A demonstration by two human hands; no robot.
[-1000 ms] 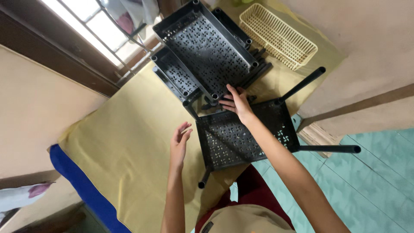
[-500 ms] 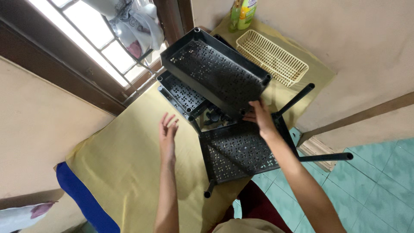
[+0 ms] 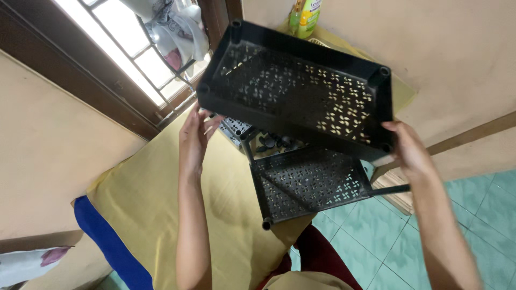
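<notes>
A black perforated plastic shelf tray (image 3: 298, 91) with corner sockets is lifted in the air in front of me, tilted toward the camera. My left hand (image 3: 194, 134) grips its left corner and my right hand (image 3: 409, 151) grips its lower right corner. Below it a second black perforated tray (image 3: 306, 185) with a leg post lies on the yellow cloth (image 3: 156, 204). Part of a third black tray (image 3: 235, 127) and small black fittings (image 3: 271, 143) show between them.
The yellow cloth has a blue edge (image 3: 110, 244). A window (image 3: 115, 51) with hanging clothes is at upper left. A green bottle (image 3: 304, 16) and a cream basket edge (image 3: 321, 43) sit behind the raised tray. Green floor tiles (image 3: 467, 215) lie to the right.
The top tray has been lifted up off the stack toward the camera. My left hand moved from the cloth to its left corner; my right hand stayed on its right edge.
</notes>
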